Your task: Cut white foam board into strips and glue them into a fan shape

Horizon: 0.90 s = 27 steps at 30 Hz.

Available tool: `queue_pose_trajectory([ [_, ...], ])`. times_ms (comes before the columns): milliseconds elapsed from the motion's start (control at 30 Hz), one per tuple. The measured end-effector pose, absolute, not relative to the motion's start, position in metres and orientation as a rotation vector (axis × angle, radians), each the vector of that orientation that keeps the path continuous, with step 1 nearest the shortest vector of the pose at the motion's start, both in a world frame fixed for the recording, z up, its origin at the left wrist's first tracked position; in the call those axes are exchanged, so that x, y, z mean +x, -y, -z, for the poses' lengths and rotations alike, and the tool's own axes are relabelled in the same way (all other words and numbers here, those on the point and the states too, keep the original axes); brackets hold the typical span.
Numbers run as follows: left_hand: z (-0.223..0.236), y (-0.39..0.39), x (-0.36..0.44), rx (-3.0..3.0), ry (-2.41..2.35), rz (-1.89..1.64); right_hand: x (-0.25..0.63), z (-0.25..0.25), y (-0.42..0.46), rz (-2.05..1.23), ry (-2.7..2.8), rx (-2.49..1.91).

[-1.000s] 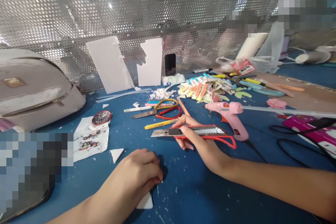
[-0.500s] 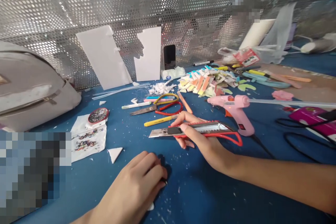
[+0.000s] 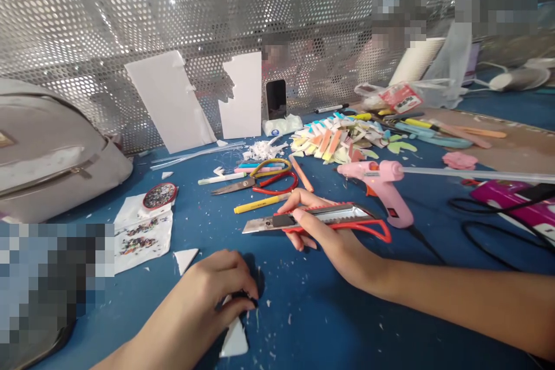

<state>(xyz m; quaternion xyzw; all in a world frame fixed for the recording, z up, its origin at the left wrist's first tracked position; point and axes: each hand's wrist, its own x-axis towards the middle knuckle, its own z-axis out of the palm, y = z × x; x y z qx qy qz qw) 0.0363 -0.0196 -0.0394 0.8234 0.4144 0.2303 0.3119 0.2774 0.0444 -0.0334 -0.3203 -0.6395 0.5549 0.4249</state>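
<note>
My right hand (image 3: 323, 231) is closed around a red and silver utility knife (image 3: 342, 215). Its metal blade sticks out to the left, above the blue tabletop (image 3: 329, 324). My left hand (image 3: 221, 286) rests low on the table with curled fingers, thumb and fingertips close together. What lies between those fingertips is hidden. A white pointed board scrap (image 3: 235, 340) shows under and below the left thumb. Another white triangular scrap (image 3: 186, 259) lies just beyond that hand. Beyond the knife are a yellow marker (image 3: 255, 204) and scissors (image 3: 234, 186) with red and yellow handles.
A pink glue gun (image 3: 390, 185) with a cord stands right of the knife. Behind lies a pile of coloured strips (image 3: 333, 139). White boards (image 3: 169, 101) lean on the perforated metal wall. At left are a backpack (image 3: 56, 156) and a red-rimmed dish (image 3: 159, 195).
My left hand has shifted left and slightly down, uncovering more of the white scrap beneath it. My right hand keeps its hold on the knife. The view has shifted slightly.
</note>
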Motion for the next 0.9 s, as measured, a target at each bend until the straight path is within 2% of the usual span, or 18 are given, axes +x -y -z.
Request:
queue_pose_trajectory([
  [500,0.037,0.023,0.039,2.174,-1.147,-0.48,0.277,0.03,-0.045,-1.373,1.619,-0.818],
  [733,0.041,0.03,0.041,2.41,-1.093,-0.574,0.276,0.037,-0.048,-1.393,1.608,-0.794],
  [900,0.034,0.029,0.036,2.593,-1.056,-0.457,0.275,0.032,-0.046,-1.406,1.616,-0.81],
])
